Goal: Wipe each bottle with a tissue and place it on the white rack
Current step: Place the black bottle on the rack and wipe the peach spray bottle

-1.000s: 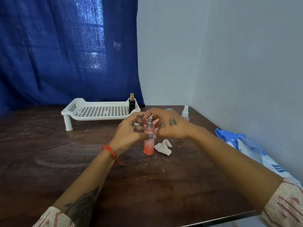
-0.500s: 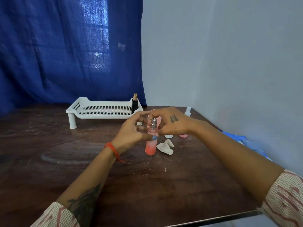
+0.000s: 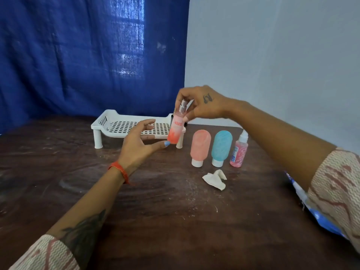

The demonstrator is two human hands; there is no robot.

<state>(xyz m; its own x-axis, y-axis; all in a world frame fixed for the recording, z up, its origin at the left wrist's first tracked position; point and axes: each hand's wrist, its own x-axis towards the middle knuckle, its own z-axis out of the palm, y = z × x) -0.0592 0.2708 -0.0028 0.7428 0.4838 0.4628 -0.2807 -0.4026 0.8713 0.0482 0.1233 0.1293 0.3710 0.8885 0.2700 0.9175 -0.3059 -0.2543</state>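
Note:
My right hand [image 3: 202, 104] pinches the silver top of a slim pink-orange spray bottle [image 3: 175, 129] and holds it in the air in front of the right end of the white rack [image 3: 115, 123]. Just left of the bottle, my left hand [image 3: 140, 143] is open, and its thumb tip is close to the bottle's base. A crumpled tissue [image 3: 215, 179] lies on the table. Standing in a row to the right are a pink tube bottle [image 3: 200, 147], a teal tube bottle [image 3: 221, 147] and a small pink spray bottle [image 3: 238, 152]. A dark bottle on the rack is mostly hidden behind the held bottle.
The dark wooden table [image 3: 175, 221] has white specks on it. A blue and white tissue pack [image 3: 315, 215] lies at the right edge under my right sleeve. A blue curtain hangs behind the rack, and a pale wall stands to the right.
The spray bottle has been lifted off the table and carried toward the rack by my right hand. My left hand has let go of it. The tube bottles are now uncovered.

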